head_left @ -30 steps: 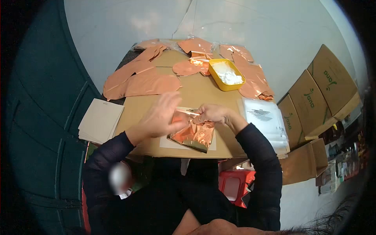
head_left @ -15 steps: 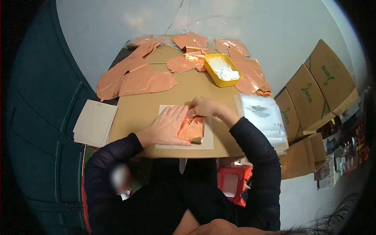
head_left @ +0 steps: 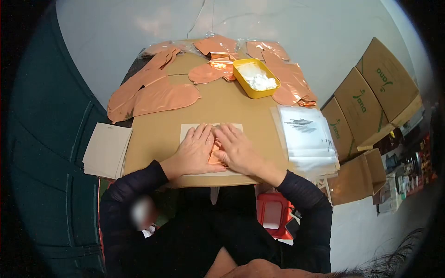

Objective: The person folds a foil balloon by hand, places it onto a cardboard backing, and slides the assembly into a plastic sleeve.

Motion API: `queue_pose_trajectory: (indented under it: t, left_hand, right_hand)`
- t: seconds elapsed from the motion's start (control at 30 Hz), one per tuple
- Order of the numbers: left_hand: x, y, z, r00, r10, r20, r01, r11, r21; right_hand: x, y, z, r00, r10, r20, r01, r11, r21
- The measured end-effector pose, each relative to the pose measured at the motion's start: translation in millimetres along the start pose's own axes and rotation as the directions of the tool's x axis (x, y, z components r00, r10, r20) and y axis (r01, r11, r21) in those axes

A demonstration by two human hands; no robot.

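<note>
A folded rose-gold foil balloon (head_left: 215, 156) lies on a white card (head_left: 186, 130) near the table's front edge. Across its left part rests my left hand (head_left: 194, 150), flat with fingers stretched out. My right hand (head_left: 237, 152) lies flat over the right part, fingers extended forward and thumb pointing in toward the left hand. Only a narrow strip of foil shows between the two palms; the rest is hidden beneath them.
Flat rose-gold foil balloons (head_left: 164, 96) lie at the back and left. A yellow tub (head_left: 256, 93) holds white powder. Clear plastic bags (head_left: 303, 139) are stacked at right, white cards (head_left: 107, 147) at left. Cardboard boxes (head_left: 359, 104) stand beyond the right edge.
My right hand has come down from the foil's far edge and now lies flat over its right part. The left hand stays on the foil. The view has shifted slightly.
</note>
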State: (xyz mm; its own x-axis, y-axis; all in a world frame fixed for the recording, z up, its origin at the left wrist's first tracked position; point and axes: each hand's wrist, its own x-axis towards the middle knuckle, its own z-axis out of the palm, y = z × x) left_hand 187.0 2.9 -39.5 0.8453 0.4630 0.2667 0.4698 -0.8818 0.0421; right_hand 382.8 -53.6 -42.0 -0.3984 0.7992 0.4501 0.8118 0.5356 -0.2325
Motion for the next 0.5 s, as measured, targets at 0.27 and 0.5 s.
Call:
queue_pose_trajectory:
  t: [0.27, 0.5]
  left_hand:
    - [-20.7, -17.9, 3.7, 1.000, 0.022, -0.018, -0.024, 0.995, -0.100]
    - [-28.9, -17.4, -2.4, 0.990, -0.040, 0.137, 0.045, 0.998, -0.037]
  right_hand:
    - [-15.8, 0.8, 18.6, 0.993, -0.030, 0.110, 0.040, 0.995, -0.090]
    - [-12.4, -3.3, 12.7, 0.987, -0.067, 0.145, 0.089, 0.985, -0.148]
